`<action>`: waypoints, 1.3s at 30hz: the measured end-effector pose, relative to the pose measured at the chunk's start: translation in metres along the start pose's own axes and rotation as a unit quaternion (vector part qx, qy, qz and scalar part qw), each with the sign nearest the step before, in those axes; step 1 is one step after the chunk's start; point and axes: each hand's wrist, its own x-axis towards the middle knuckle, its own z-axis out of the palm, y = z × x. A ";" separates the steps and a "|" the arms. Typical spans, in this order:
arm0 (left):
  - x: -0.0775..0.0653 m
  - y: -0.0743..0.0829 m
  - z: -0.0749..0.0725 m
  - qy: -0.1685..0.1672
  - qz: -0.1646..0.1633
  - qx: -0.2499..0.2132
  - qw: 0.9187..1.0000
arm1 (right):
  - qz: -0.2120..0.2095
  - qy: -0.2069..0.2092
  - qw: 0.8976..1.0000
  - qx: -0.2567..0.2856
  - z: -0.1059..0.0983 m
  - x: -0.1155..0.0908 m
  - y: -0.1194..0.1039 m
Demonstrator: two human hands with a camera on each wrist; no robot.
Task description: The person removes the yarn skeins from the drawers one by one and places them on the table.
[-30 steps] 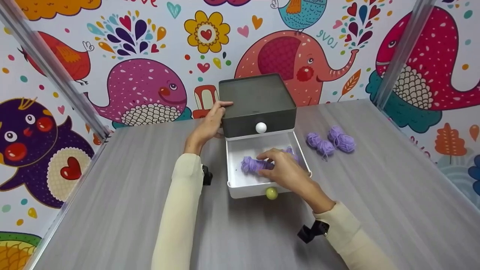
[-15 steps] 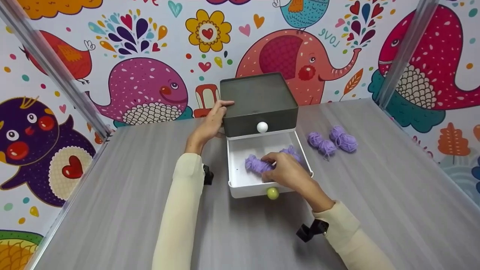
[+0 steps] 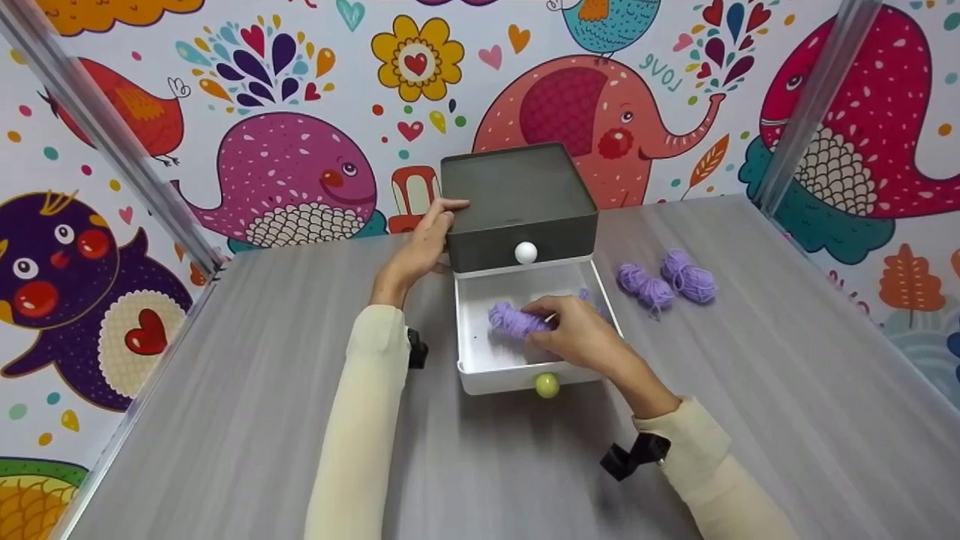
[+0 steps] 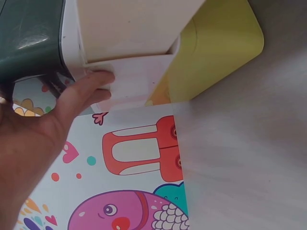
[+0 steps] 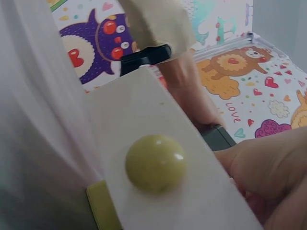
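Note:
My left hand braces the upper left side of a small drawer box, one finger lying straight on its dark top. In the left wrist view, fingertips touch the box's white tier. The white drawer is pulled out and has a yellow-green round knob. Over it, my right hand holds a purple yarn skein between thumb and fingers, its right end hidden. Behind that hand a bit of more purple yarn shows inside the drawer.
Two purple yarn skeins lie on the grey table to the right of the box. A dark upper drawer with a white knob is closed. Printed panels stand behind and at both sides, with metal posts at the corners.
My right hand has shifted a little to the right, and the yarn skein has tilted slightly. The other yarn in the drawer is more hidden than half a second ago. My left hand stays put.

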 end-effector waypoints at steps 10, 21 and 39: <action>0.000 0.001 0.000 -0.002 0.000 0.005 1.000 | -0.002 -0.019 0.998 0.063 -0.017 0.000 0.004; 0.003 0.000 -0.001 -0.002 -0.004 0.002 1.000 | 0.014 -0.008 0.999 0.040 -0.045 -0.009 0.002; 0.000 0.001 0.000 0.002 -0.010 0.020 1.000 | 0.042 0.079 0.996 0.003 -0.082 -0.024 0.023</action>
